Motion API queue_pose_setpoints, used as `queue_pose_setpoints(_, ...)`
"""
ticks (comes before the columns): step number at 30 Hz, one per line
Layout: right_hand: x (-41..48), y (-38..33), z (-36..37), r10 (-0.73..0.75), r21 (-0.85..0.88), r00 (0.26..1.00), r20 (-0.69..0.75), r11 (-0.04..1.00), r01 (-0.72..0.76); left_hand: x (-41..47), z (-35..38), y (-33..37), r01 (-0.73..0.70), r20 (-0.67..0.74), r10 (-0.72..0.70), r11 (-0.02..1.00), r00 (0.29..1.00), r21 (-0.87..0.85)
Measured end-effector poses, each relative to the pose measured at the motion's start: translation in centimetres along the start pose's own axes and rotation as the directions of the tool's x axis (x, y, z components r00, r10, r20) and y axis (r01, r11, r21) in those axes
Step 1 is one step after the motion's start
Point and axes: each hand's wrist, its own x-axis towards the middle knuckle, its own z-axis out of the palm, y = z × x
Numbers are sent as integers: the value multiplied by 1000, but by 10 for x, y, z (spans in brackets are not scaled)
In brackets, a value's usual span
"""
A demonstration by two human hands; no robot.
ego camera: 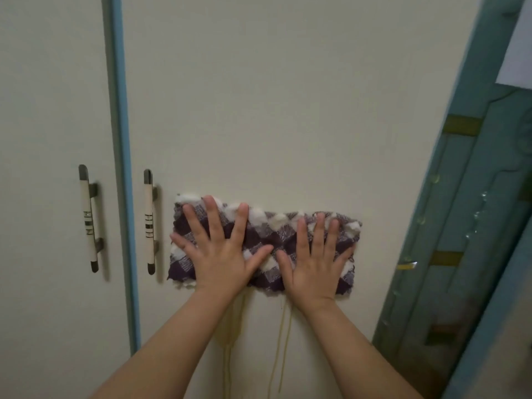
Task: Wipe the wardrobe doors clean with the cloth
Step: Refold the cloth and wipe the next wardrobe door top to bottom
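A purple-and-white checked cloth [267, 231] is spread flat against the cream right wardrobe door [273, 110] at about handle height. My left hand [218, 251] lies flat on the cloth's left half with its fingers spread, pinning it to the door. My right hand [313, 263] presses the cloth's right half in the same way. Both palms hide the middle of the cloth. Thin yellow threads [283, 341] hang down from its lower edge. The left wardrobe door [51, 96] is to the left, untouched.
Two vertical bar handles [89, 218] [149, 221] flank the blue strip [122, 139] between the doors, close to the cloth's left edge. A teal panelled door or frame [460, 197] leans along the right side.
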Motion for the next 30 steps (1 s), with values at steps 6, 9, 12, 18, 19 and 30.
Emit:
queue_pose_setpoints(6, 91, 41, -38, -1, -8, 998, -66, 1000, 1, 84, -32, 62, 69, 0, -70, 995, 998, -70)
queue_pose_setpoints(9, 101, 67, -45, -20, -41, 994, -104, 999, 16, 91, -32, 91, 73, -14, -74, 994, 997, -77)
queue_pose_setpoints(12, 84, 89, -41, -12, -56, 992, -122, 998, 6, 76, -19, 108, 20, -43, -22, 999, 999, -41)
queue_pose_setpoints(18, 9, 121, -19, -71, -37, 996, -48, 997, 69, 7, 20, 122, -85, -61, 83, 996, 995, -36)
queue_pose_setpoints(19, -6, 122, -14, -71, -38, 997, -30, 997, 70, -7, 25, 121, -97, -55, 95, 995, 994, -27)
queue_pose_setpoints(30, -56, 113, -9, -40, 11, 991, 125, 999, 39, -55, 33, 108, -101, 36, 102, 995, 994, -23)
